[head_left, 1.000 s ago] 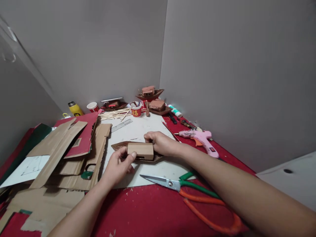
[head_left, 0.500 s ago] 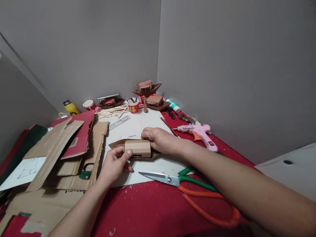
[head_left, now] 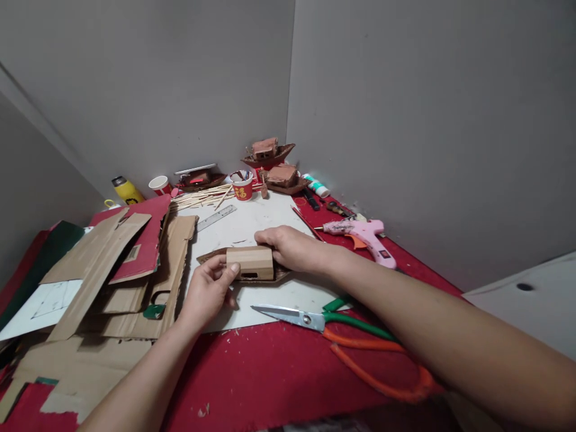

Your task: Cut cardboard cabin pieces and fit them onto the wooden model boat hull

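Observation:
A tan folded cardboard cabin (head_left: 250, 258) with a small window cut in its near side sits on a brown model boat hull (head_left: 215, 254) with a pointed left end. My left hand (head_left: 211, 288) pinches the cabin's left end, its thumb on the near side and the other fingers partly hidden behind. At the right end, my right hand (head_left: 290, 247) closes on the cabin, its fingertips mostly out of sight. That hand and the cabin cover part of the hull. Scissors (head_left: 310, 319) with green and orange handles lie nearer me, blades pointing left.
Stacked cardboard pieces (head_left: 101, 264) fill the left side. A pink glue gun (head_left: 366, 234) lies at right. Behind are a ruler (head_left: 216, 217), wooden sticks (head_left: 202, 198), a red paper cup (head_left: 242, 186), finished model boats (head_left: 282, 177) and a yellow bottle (head_left: 127, 191) near the grey walls.
The view has tilted slightly, so everything appears a little higher. More of the cabin's window opening shows now. Both hands keep their places at the cabin's ends.

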Demonstrator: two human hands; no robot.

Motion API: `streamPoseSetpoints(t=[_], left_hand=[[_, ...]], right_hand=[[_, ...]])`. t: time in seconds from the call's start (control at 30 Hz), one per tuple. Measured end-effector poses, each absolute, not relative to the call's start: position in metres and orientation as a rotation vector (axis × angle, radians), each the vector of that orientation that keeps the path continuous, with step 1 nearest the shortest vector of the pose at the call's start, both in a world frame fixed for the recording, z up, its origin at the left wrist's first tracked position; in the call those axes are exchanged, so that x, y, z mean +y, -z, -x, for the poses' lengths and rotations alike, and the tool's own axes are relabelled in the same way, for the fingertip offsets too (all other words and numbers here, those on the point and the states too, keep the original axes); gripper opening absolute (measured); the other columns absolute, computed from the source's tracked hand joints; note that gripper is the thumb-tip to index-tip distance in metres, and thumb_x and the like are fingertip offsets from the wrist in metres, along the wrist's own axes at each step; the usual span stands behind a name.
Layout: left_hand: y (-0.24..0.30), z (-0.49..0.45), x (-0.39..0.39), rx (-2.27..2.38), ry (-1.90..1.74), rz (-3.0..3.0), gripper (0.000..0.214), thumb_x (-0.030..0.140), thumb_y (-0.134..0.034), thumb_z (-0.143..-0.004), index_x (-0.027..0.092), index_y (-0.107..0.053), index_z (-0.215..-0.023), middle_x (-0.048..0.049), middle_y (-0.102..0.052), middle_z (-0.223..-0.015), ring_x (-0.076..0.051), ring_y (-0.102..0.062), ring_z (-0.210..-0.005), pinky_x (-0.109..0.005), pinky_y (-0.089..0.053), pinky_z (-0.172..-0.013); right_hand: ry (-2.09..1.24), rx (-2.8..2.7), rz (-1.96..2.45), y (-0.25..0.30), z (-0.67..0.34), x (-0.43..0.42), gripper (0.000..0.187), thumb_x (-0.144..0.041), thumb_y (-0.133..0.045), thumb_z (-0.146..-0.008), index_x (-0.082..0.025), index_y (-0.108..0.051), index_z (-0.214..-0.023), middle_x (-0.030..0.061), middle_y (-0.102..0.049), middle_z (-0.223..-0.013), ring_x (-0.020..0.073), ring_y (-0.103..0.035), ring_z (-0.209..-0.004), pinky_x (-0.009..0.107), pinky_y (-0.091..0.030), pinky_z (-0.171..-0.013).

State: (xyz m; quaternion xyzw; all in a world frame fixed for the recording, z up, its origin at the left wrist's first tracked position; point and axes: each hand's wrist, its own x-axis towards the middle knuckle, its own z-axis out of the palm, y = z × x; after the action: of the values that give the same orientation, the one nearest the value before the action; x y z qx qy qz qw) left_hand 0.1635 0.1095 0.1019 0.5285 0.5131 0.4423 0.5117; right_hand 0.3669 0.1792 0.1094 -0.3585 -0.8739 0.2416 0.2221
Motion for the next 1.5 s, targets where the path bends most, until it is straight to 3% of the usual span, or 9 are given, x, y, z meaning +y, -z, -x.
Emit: streamPoseSetpoints(t=[0.2,0.3,0.43,0.7,0.8,0.93,1.1,1.23,1.5], left_hand=[[-0.097,-0.165,0.11,1.235,-1.112,-1.267,0.03,0.037,-0.071,-0.078,0.015,-0.07,-0.097,-0.0034,-0.074,-0.076,-0.004,-0.043,-0.033,-0.017,-0.033,-0.031],[-0.094,-0.165,0.112,1.195,-1.146,-1.27,0.026,0.035,-0.072,-0.078,0.015,-0.07,-0.094,-0.0047,-0.075,-0.08,-0.012,-0.063,-0.057,-0.022,-0.051,-0.055],[-0.092,-0.167,0.113,1.168,-1.167,-1.272,0.026,0.034,-0.074,-0.076,0.015,-0.071,-0.093,-0.0057,-0.076,-0.084,-0.016,-0.068,-0.073,-0.028,-0.052,-0.075],[-0.094,-0.167,0.113,1.181,-1.173,-1.286,0.029,0.038,-0.074,-0.076,0.014,-0.07,-0.091,-0.005,-0.075,-0.081,-0.014,-0.066,-0.069,-0.025,-0.051,-0.072],[-0.098,-0.163,0.112,1.189,-1.119,-1.288,0.03,0.041,-0.072,-0.078,0.014,-0.07,-0.092,-0.0024,-0.072,-0.072,-0.007,-0.052,-0.045,-0.02,-0.047,-0.053],[-0.105,-0.159,0.11,1.197,-1.018,-1.297,0.034,0.041,-0.072,-0.077,0.013,-0.068,-0.096,0.0012,-0.065,-0.064,-0.001,-0.031,-0.031,-0.016,-0.026,-0.031],[-0.11,-0.153,0.111,1.144,-0.92,-1.327,0.037,0.026,-0.079,-0.068,0.013,-0.066,-0.1,-0.0033,-0.068,-0.08,-0.006,-0.044,-0.046,-0.015,-0.035,-0.035],[-0.11,-0.152,0.11,1.154,-0.901,-1.337,0.037,0.02,-0.076,-0.069,0.014,-0.064,-0.103,-0.0028,-0.068,-0.081,-0.004,-0.041,-0.044,-0.014,-0.034,-0.035],[-0.107,-0.155,0.109,1.204,-0.921,-1.351,0.018,0.018,-0.078,-0.067,0.013,-0.067,-0.079,-0.0001,-0.063,-0.072,-0.004,-0.043,-0.045,-0.014,-0.035,-0.037]], right_hand=[[-0.703,-2.388,1.02,-0.109,-0.368,0.181,0.022,0.0,-0.048,-0.068,-0.021,-0.043,-0.064,-0.0032,-0.05,-0.061,0.0133,-0.046,-0.058,0.025,-0.032,-0.055],[-0.718,-2.381,1.031,-0.11,-0.367,0.181,0.022,0.001,-0.048,-0.066,-0.021,-0.044,-0.063,-0.0037,-0.049,-0.06,0.0129,-0.046,-0.058,0.025,-0.031,-0.055],[-0.724,-2.377,1.047,-0.112,-0.366,0.18,0.02,0.0,-0.047,-0.065,-0.02,-0.047,-0.063,-0.0035,-0.051,-0.059,0.0127,-0.046,-0.057,0.026,-0.03,-0.055],[-0.706,-2.372,1.037,-0.112,-0.366,0.181,0.019,0.0,-0.048,-0.066,-0.018,-0.053,-0.067,-0.0044,-0.053,-0.06,0.0121,-0.048,-0.058,0.023,-0.031,-0.055],[-0.686,-2.372,1.033,-0.112,-0.366,0.181,0.02,0.001,-0.05,-0.069,-0.018,-0.053,-0.067,-0.0052,-0.051,-0.06,0.0118,-0.048,-0.058,0.023,-0.032,-0.057],[-0.652,-2.37,1.04,-0.11,-0.366,0.182,0.019,0.002,-0.054,-0.074,-0.017,-0.056,-0.071,-0.0058,-0.05,-0.062,0.0125,-0.049,-0.06,0.024,-0.036,-0.058],[-0.63,-2.365,1.079,-0.108,-0.365,0.184,0.019,0.003,-0.057,-0.077,-0.015,-0.061,-0.081,-0.0051,-0.054,-0.067,0.0134,-0.053,-0.065,0.026,-0.043,-0.063],[-0.631,-2.361,1.136,-0.109,-0.365,0.185,0.01,-0.01,-0.061,-0.086,-0.015,-0.063,-0.095,-0.0003,-0.063,-0.084,0.0156,-0.06,-0.076,0.032,-0.049,-0.071],[-0.818,-2.368,1.119,-0.098,-0.367,0.19,0.015,-0.026,-0.062,-0.091,-0.014,-0.065,-0.083,-0.0005,-0.067,-0.08,0.0142,-0.064,-0.071,0.032,-0.054,-0.068]])
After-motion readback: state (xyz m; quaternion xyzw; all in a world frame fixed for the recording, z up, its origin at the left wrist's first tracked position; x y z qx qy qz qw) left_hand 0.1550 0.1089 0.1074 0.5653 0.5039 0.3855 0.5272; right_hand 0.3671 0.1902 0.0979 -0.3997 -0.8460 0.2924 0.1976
